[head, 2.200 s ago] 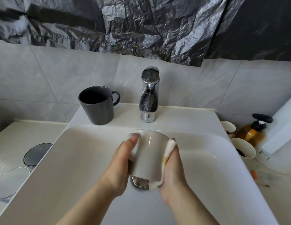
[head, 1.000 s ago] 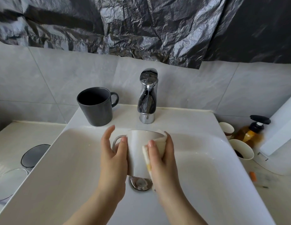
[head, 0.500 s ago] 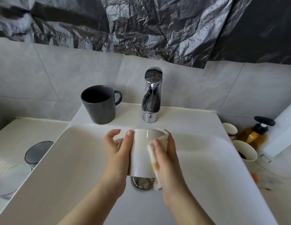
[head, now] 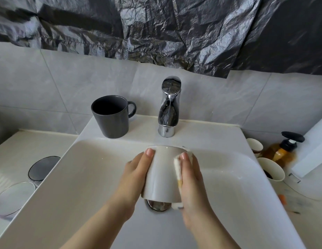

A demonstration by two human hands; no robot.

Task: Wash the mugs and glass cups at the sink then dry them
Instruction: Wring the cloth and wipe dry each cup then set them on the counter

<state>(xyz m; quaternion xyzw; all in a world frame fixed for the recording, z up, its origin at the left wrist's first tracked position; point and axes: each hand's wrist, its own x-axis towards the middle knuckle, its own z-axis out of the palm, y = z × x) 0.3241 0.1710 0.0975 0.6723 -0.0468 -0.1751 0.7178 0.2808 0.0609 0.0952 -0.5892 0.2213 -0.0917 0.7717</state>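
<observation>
In the head view we see the pale ceramic mug (head: pixel 162 173) held tilted over the white sink basin (head: pixel 95 177), above the metal drain (head: pixel 157 205), likely so that drips fall inside. The left hand (head: pixel 136 175) wraps its fingers (head: pixel 149 153) round the mug's left wall, steadying it. The right hand (head: pixel 192 182) curls its fingers (head: pixel 183 156) over a white and yellow sponge (head: pixel 178 170), pressing it to the right wall for scrubbing. A dark grey mug (head: pixel 110 116) stands at the basin's back-left corner, beside the chrome tap (head: pixel 169 106).
</observation>
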